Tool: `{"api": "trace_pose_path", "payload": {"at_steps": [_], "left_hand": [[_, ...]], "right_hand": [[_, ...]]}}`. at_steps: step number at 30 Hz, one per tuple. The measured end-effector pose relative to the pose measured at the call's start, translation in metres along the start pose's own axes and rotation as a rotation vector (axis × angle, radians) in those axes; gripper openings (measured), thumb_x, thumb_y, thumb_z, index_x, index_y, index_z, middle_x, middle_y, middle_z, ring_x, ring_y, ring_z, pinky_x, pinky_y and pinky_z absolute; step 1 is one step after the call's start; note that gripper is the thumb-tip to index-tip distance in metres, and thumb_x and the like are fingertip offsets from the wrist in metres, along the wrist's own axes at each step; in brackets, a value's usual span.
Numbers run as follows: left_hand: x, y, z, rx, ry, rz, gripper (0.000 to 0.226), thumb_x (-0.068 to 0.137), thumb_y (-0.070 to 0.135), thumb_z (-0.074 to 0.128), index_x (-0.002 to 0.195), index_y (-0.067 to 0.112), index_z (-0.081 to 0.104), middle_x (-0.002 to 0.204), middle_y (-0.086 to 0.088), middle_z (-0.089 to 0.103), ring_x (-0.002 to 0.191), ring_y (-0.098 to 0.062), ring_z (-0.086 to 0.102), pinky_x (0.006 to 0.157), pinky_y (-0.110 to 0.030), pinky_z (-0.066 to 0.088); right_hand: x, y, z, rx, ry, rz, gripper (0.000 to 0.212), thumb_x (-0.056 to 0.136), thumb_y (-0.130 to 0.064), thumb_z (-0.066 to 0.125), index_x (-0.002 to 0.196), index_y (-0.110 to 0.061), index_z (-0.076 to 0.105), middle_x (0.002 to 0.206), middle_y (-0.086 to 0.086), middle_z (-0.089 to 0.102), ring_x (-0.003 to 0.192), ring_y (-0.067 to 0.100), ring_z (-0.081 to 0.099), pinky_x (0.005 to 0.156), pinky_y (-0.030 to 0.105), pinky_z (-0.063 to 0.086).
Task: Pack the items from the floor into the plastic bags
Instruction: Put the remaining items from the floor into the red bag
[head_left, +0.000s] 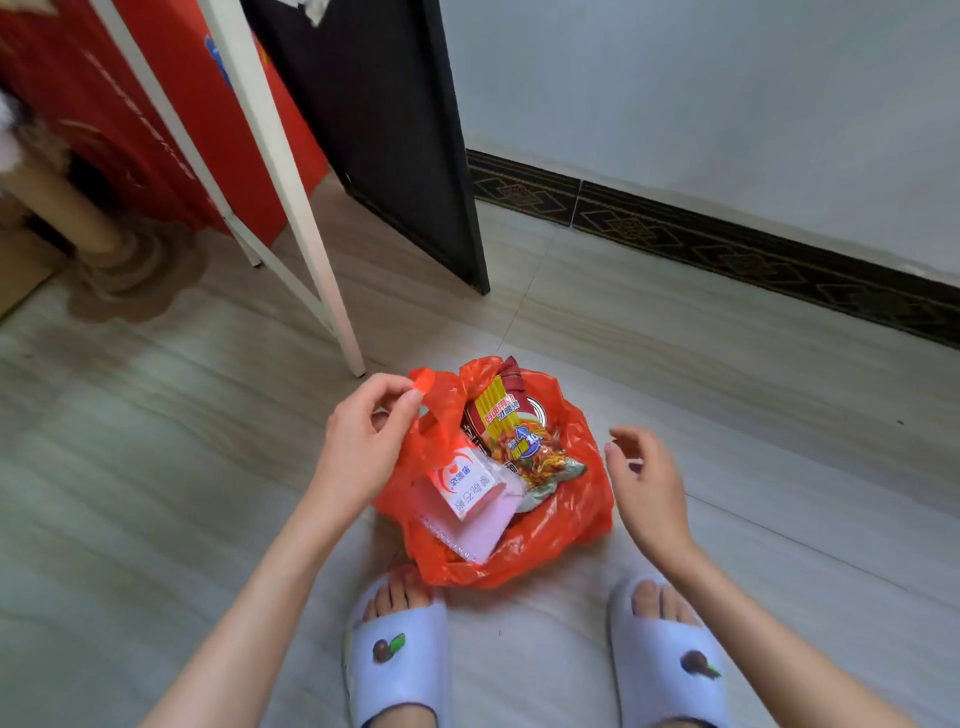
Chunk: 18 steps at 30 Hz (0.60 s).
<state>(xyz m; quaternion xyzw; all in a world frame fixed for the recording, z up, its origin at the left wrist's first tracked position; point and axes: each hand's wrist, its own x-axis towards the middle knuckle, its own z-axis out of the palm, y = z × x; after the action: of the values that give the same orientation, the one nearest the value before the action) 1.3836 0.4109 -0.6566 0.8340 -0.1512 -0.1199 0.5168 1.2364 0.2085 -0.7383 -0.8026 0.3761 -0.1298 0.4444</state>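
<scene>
Two slippers (400, 660) of pale blue colour are at the bottom edge, with bare toes showing, each with a small brown decoration on top. They stand on a floor (156, 467) of grey tiles with a wood-like grain. Behind there is a white wall (727, 104) with a dark patterned skirting (727, 244), a black panel (395, 135), a white frame leg (306, 218) and something red (130, 104) on the left.

Between the feet and a little ahead, the orange bag (561, 525) sits on the floor with its mouth open. Inside are a noodle packet (524, 441), a white and orange box (462, 480) and a pink notebook (478, 530).

The left hand (363, 447) pinches one handle (428, 382) of the bag between thumb and fingertips. The right hand (644, 478) is just beside the right side of the bag, fingers loosely spread, holding nothing.

The things at the far left are blurred, and the text on the packages is too small to read
</scene>
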Motion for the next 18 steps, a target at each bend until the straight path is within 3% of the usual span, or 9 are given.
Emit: {"api": "trace_pose_path", "payload": {"at_steps": [3,5,8,12,15,18], "left_hand": [[-0.001,0.002,0.004,0.021,0.014,-0.008,0.007,0.088,0.014,0.058,0.083,0.013,0.062,0.069,0.007,0.060,0.065,-0.006,0.052,0.070,-0.027,0.043],[-0.002,0.003,0.008,0.031,0.003,-0.017,0.006,0.088,0.014,0.058,0.085,0.012,0.063,0.071,0.008,0.060,0.068,-0.009,0.053,0.072,-0.029,0.043],[-0.006,0.002,0.016,0.035,-0.020,-0.036,0.007,0.088,0.015,0.058,0.084,0.017,0.063,0.072,0.010,0.060,0.067,-0.005,0.053,0.066,-0.022,0.043],[-0.011,-0.001,0.022,0.023,-0.041,-0.074,0.009,0.088,0.014,0.058,0.082,0.018,0.063,0.069,0.010,0.059,0.058,0.005,0.049,0.058,-0.012,0.039],[-0.014,0.000,0.023,0.011,-0.041,-0.087,0.009,0.089,0.013,0.057,0.083,0.017,0.063,0.069,0.008,0.058,0.055,0.005,0.048,0.055,-0.010,0.038],[-0.021,0.001,0.028,0.004,-0.035,-0.108,0.007,0.089,0.010,0.057,0.086,0.011,0.063,0.071,0.006,0.059,0.054,0.008,0.049,0.053,-0.005,0.036]], "right_hand": [[0.004,0.024,-0.016,0.093,-0.193,0.477,0.031,0.095,-0.022,0.046,0.111,0.003,0.056,0.115,0.022,0.059,0.100,0.030,0.055,0.088,0.035,0.041],[0.004,0.026,-0.014,0.298,-0.345,0.640,0.037,0.098,-0.029,0.041,0.102,0.003,0.059,0.105,0.028,0.058,0.091,0.034,0.058,0.080,0.035,0.047],[0.006,0.024,-0.003,0.430,-0.486,0.705,0.027,0.096,-0.036,0.042,0.089,-0.018,0.060,0.078,0.003,0.060,0.065,0.012,0.051,0.055,0.021,0.038],[0.016,0.040,0.004,0.305,-0.447,0.762,0.037,0.090,-0.045,0.050,0.103,-0.012,0.058,0.069,-0.002,0.056,0.061,0.012,0.049,0.056,0.024,0.038],[0.013,0.050,-0.001,0.243,-0.532,0.809,0.036,0.087,-0.053,0.051,0.089,-0.018,0.059,0.077,-0.004,0.056,0.071,0.012,0.052,0.067,0.027,0.041],[0.002,0.042,0.002,0.461,-0.559,0.847,0.019,0.090,-0.032,0.055,0.077,-0.020,0.056,0.061,-0.004,0.058,0.055,0.007,0.057,0.056,0.021,0.044]]}}
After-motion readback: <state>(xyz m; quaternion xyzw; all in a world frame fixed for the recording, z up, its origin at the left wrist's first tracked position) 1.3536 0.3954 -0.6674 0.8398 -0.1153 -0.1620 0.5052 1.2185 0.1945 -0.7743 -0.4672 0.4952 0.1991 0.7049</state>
